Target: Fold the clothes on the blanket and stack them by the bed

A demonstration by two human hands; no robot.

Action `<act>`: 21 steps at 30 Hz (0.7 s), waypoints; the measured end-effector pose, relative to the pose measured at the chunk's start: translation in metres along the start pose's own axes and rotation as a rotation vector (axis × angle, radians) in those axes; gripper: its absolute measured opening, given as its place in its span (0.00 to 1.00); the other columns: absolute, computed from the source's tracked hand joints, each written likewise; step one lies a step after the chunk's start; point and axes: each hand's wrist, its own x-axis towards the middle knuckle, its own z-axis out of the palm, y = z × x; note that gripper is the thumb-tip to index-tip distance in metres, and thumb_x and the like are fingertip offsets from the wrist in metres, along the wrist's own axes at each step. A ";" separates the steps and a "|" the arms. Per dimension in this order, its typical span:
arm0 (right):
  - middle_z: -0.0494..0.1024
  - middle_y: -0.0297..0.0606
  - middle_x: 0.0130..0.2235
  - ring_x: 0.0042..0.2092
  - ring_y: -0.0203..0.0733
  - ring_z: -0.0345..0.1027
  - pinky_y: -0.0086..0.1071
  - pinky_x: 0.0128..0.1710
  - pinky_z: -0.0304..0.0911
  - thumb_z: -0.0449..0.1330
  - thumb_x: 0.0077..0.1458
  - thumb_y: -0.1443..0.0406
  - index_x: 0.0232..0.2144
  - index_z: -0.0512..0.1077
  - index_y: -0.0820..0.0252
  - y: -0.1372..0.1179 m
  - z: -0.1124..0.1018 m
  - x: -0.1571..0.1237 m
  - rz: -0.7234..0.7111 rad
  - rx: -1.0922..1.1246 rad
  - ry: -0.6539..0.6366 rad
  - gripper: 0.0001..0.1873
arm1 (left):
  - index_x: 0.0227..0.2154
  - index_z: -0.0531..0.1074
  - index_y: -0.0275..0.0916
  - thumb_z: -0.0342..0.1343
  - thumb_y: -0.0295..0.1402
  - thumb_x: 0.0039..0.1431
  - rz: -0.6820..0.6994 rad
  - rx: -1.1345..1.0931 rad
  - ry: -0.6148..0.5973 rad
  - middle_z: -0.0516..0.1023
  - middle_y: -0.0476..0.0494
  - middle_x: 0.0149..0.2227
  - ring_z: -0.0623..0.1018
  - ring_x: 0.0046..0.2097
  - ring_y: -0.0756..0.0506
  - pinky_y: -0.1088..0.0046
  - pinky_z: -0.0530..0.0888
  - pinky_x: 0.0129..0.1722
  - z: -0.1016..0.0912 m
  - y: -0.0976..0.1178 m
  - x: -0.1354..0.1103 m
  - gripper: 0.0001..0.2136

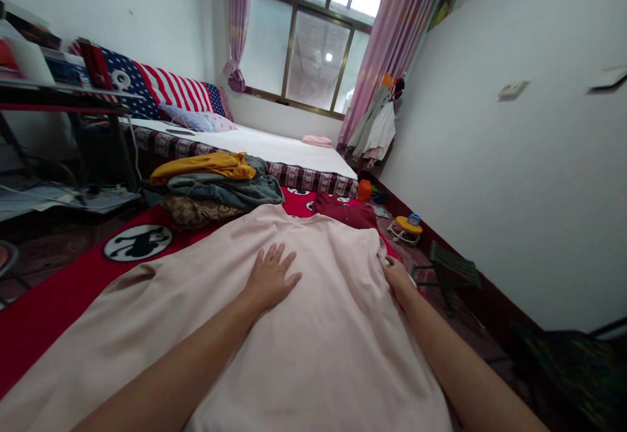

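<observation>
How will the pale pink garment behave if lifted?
The pale pink garment is probably floppy, given its soft folds. Lifted only by the edge at the right hand, it would likely sag, being spread so wide.

Two of my own: left hand (271, 280), right hand (399, 278). One pink garment (313, 327) touching both. Ahead of my left: one clothes pile (220, 187). Right of my right: two stools (409, 226) (455, 266). Farther ahead: two curtains (238, 20) (386, 40).

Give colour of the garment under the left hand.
Pale pink, no print visible: the garment under the left hand, best seen in the head view.
</observation>
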 end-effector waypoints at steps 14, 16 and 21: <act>0.69 0.43 0.55 0.50 0.49 0.67 0.40 0.48 0.60 0.66 0.48 0.57 0.57 0.65 0.53 -0.132 0.099 -0.135 -0.846 -0.591 -0.768 0.34 | 0.58 0.61 0.36 0.39 0.36 0.66 -0.442 -0.910 0.546 0.69 0.35 0.59 0.71 0.59 0.43 0.64 0.68 0.58 -0.003 -0.037 0.020 0.20; 0.67 0.46 0.57 0.52 0.51 0.65 0.41 0.49 0.59 0.67 0.47 0.54 0.62 0.57 0.55 -0.131 0.103 -0.139 -0.761 -0.629 -0.693 0.43 | 0.56 0.63 0.37 0.40 0.36 0.66 -0.397 -0.919 0.525 0.70 0.36 0.58 0.71 0.58 0.43 0.64 0.69 0.58 -0.002 -0.036 0.020 0.19; 0.75 0.41 0.45 0.42 0.45 0.69 0.35 0.40 0.60 0.62 0.50 0.60 0.42 0.73 0.56 -0.118 0.109 -0.128 -0.743 -0.626 -0.621 0.16 | 0.55 0.64 0.37 0.37 0.38 0.68 -0.371 -0.867 0.537 0.72 0.36 0.56 0.73 0.56 0.44 0.65 0.70 0.56 0.004 -0.039 0.021 0.19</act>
